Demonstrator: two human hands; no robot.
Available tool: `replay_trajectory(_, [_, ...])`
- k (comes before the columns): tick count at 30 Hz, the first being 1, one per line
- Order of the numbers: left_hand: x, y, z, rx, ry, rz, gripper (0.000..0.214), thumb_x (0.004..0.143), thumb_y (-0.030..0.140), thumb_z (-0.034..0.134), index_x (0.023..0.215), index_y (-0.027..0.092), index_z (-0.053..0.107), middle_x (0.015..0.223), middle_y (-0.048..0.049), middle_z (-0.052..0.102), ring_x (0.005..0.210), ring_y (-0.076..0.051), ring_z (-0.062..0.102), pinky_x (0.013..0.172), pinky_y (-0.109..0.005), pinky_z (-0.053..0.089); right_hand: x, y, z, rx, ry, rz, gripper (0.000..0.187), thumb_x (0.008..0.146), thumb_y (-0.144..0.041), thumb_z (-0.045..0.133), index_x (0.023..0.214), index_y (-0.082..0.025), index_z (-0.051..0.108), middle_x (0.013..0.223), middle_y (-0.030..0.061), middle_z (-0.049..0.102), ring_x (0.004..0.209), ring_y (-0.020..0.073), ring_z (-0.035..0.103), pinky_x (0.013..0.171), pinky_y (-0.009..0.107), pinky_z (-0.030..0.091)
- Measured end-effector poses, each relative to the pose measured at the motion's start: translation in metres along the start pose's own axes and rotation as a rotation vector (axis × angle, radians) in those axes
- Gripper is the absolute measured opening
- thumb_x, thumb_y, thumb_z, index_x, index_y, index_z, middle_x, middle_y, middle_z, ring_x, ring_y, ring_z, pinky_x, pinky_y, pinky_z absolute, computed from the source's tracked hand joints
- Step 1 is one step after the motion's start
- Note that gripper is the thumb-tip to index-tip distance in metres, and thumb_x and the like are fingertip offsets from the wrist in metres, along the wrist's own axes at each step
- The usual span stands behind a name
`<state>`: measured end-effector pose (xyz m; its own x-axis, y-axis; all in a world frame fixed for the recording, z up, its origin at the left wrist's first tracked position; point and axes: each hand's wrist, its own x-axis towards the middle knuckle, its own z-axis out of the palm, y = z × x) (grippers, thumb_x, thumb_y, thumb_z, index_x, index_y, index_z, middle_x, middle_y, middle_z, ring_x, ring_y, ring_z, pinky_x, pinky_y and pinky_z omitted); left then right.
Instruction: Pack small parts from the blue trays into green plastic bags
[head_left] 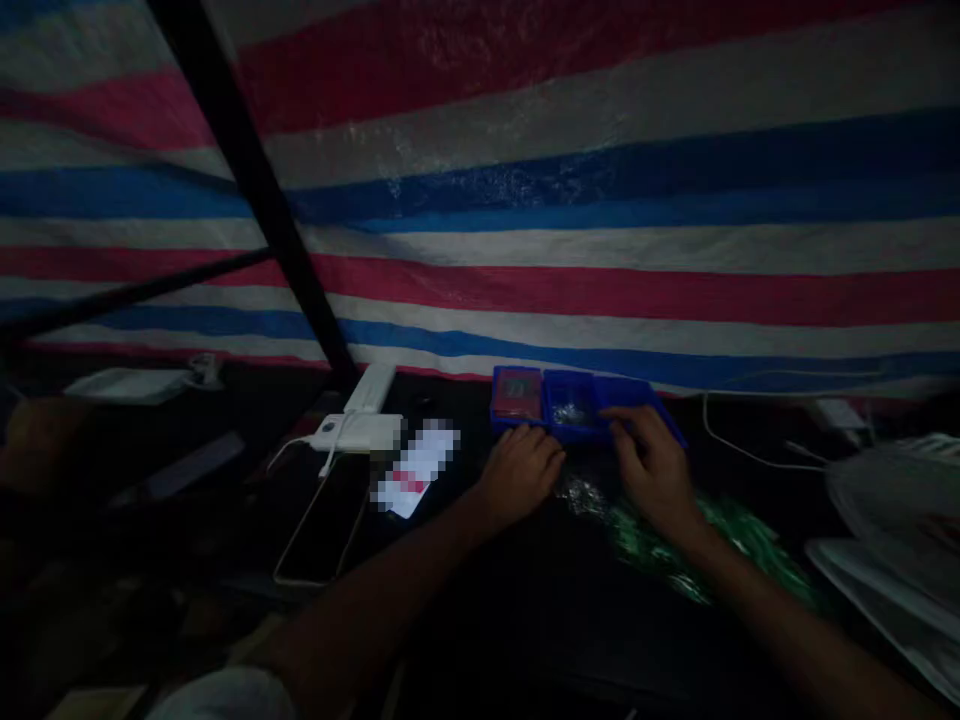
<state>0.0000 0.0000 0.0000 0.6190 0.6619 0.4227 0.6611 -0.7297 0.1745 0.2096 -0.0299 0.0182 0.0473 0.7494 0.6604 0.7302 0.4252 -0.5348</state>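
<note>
In the dim light a row of blue plastic bins (576,437) stands against the striped sheet. Flat reddish pieces (518,393) fill its left section, and small shiny bits (571,411) lie in the middle one. My left hand (523,470) is closed, its curled fingers at the front edge of the left section; what they hold, if anything, is hidden. My right hand (654,468) has thumb and fingers apart, the forefinger reaching over the bins' front rim. Between the hands lies a small heap of clear, shiny pieces (583,495). Crinkled green plastic (750,540) spreads under my right wrist.
Left of my hands lie a lit phone (421,465), a dark phone (322,530) and a white power bank (360,432) with a cable. White plastic bags (892,570) rest at the right. A blurred hand (41,435) of another person shows far left.
</note>
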Motion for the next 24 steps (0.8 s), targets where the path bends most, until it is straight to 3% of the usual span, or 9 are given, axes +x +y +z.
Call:
replay_trajectory(14, [-0.0036,0.0069,-0.0034,-0.017,-0.047,0.015,0.033,0.101,0.049,0.056,0.097,0.018,0.065,0.104,-0.0081,0.065,0.1,-0.026,0.057,0.086,-0.039,0.042,-0.0071,0.0048,-0.0009,-0.007,-0.157,0.072,0.022,0.097,-0.021,0.048,0.098,-0.021,0.069,0.096,0.0059,0.065,0.085,0.0228,0.063,0.079,0.036,0.047])
replay_trajectory(24, [-0.0027,0.0079,-0.0011,-0.026,-0.112,0.046,0.03,0.102,0.045,0.057,0.093,0.016,0.063,0.098,-0.0069,0.067,0.093,-0.025,0.061,0.086,-0.038,0.042,-0.0075,0.0038,-0.0013,-0.005,-0.184,0.032,0.022,0.097,-0.022,0.048,0.099,-0.021,0.069,0.097,0.0062,0.067,0.088,0.0234,0.065,0.079,0.036,0.048])
